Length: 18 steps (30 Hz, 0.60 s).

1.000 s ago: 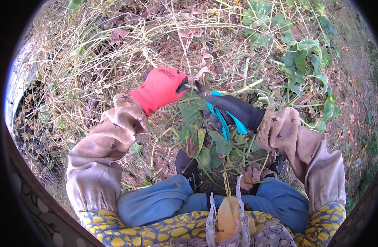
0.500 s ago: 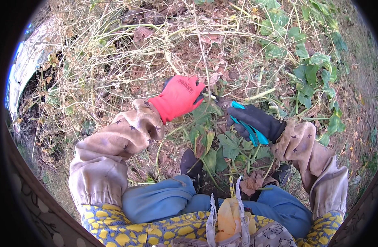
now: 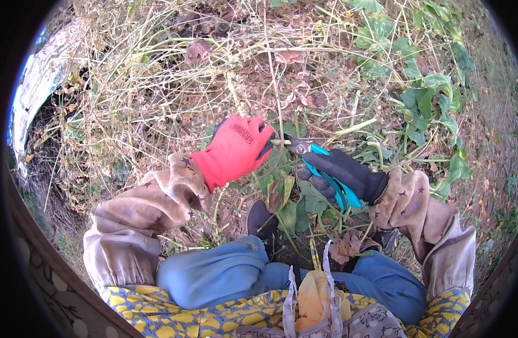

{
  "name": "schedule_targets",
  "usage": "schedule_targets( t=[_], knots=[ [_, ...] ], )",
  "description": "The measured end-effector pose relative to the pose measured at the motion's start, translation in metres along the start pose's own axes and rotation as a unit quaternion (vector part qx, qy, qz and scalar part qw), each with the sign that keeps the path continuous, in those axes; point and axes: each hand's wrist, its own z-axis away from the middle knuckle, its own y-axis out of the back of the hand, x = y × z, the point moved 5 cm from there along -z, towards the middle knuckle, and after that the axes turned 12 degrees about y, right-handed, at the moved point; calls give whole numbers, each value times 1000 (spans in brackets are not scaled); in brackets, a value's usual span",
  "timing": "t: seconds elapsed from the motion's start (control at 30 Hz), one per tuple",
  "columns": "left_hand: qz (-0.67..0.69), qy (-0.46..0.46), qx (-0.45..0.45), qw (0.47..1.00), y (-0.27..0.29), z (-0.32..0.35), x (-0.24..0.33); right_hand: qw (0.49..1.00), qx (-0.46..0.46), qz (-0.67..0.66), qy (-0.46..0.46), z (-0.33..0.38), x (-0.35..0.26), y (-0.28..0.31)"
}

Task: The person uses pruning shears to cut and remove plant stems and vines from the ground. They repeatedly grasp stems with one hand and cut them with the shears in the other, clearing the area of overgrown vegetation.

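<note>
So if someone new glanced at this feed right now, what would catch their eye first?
The red-gloved left hand at centre, pinching a thin green stem, stands out against the dry tangle of vines. Just right of it, the black-gloved right hand holds teal-handled pruning shears, blades at that stem. Green leafy vines fill the upper right.

Teal-handled pruning shears (image 3: 321, 169), blades seemingly closed on a thin green stem (image 3: 279, 142), amid weeds.

red glove (image 3: 236, 149) gripping stem, pruners (image 3: 321, 166) cutting
</note>
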Motion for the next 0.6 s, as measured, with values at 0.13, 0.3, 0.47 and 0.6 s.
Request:
schedule_targets(
  t=[0.13,0.3,0.47,0.6],
  knots=[
    [27,-34,8,999,4,21,28,977,-49,207,28,24,-1,10],
    [22,-56,-39,997,-12,46,61,944,-97,312,-50,66,15,37],
    [5,-91,-13,996,-22,48,93,933,-77,350,40,78,-27,26],
    [-30,-102,-14,994,-32,46,100,811,-48,578,81,50,-40,8]
  ],
)
